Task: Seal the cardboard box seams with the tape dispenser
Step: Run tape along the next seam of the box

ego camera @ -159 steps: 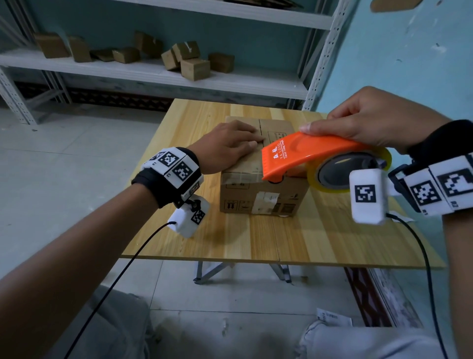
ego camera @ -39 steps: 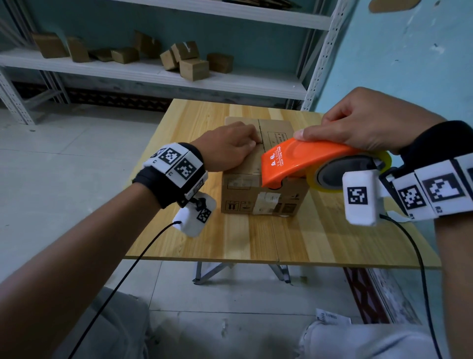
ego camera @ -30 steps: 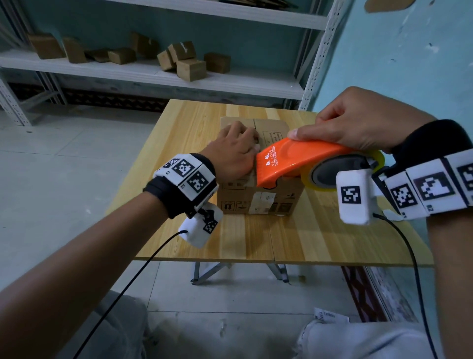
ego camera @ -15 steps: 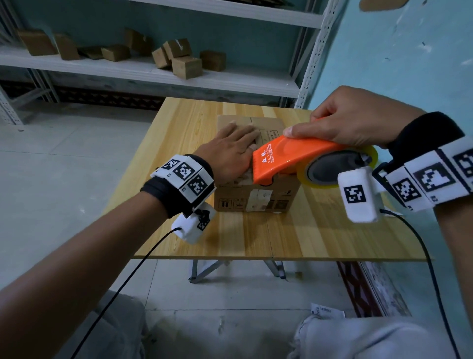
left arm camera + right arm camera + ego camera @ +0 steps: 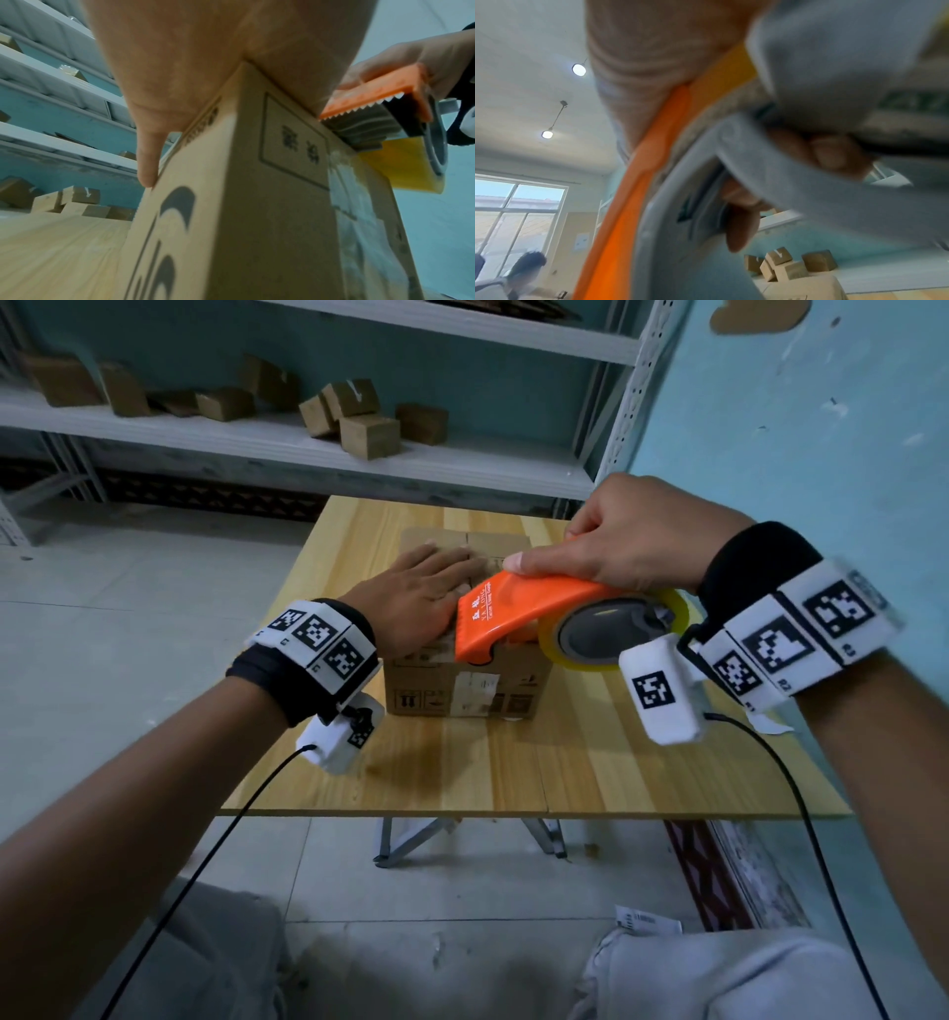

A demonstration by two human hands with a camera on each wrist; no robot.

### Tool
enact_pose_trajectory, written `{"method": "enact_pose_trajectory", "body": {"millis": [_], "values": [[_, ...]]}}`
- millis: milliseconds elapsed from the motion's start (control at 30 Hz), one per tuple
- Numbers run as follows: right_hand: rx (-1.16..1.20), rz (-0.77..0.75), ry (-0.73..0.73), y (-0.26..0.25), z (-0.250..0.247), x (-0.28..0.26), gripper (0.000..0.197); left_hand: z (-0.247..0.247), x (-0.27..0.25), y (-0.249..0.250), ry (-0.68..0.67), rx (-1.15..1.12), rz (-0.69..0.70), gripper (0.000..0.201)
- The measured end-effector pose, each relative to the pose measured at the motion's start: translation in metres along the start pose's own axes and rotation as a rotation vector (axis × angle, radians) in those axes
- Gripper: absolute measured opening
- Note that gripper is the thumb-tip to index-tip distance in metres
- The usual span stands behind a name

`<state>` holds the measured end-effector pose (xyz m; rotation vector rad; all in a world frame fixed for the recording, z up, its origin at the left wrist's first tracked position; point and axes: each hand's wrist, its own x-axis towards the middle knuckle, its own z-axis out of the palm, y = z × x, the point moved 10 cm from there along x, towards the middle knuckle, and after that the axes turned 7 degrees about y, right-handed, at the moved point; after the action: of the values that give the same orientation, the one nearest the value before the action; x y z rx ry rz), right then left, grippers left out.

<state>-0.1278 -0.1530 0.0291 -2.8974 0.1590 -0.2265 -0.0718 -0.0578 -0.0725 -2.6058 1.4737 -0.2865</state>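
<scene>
Standing on a pale wooden bench [image 5: 513, 773] before grey shelving [image 5: 359, 454] and a teal wall, the cardboard box [image 5: 462, 690] runs lengthwise away from the person. The left hand [image 5: 416, 603] presses flat on its top; the right hand [image 5: 631, 536] grips the orange tape dispenser [image 5: 518, 613], toothed edge pointing left.

The cardboard box [image 5: 464, 683] is matt brown card with glossy clear tape [image 5: 359, 233] down one face. The tape dispenser [image 5: 518, 616] is smooth orange plastic carrying a shiny yellowish tape roll [image 5: 403, 172]. The table [image 5: 565, 762] is pale grained wood.
</scene>
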Motion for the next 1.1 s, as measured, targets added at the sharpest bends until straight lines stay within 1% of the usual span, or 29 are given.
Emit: {"method": "enact_pose_trajectory", "body": {"millis": [167, 600, 800, 967, 1100], "values": [[-0.032, -0.017, -0.021, -0.0069, 0.0022, 0.0039, 0.061, 0.0022, -0.0021, -0.0047, -0.001, 0.021, 0.002, 0.063], [-0.004, -0.007, -0.068, -0.005, 0.0049, 0.0045, 0.058, 0.0033, 0.0001, -0.0051, 0.029, 0.036, 0.006, 0.06], [-0.004, -0.01, -0.109, -0.0033, 0.0083, 0.0037, 0.066, 0.0031, 0.0007, -0.0051, 0.039, 0.001, 0.001, 0.06], [-0.014, 0.014, -0.116, -0.0028, 0.0093, 0.0058, 0.061, 0.005, 0.0007, -0.0053, 0.024, 0.0, -0.006, 0.061], [-0.036, 0.018, -0.127, -0.0043, 0.0078, 0.0063, 0.061, 0.0044, 0.001, -0.0056, 0.024, -0.002, -0.009, 0.06]]}}
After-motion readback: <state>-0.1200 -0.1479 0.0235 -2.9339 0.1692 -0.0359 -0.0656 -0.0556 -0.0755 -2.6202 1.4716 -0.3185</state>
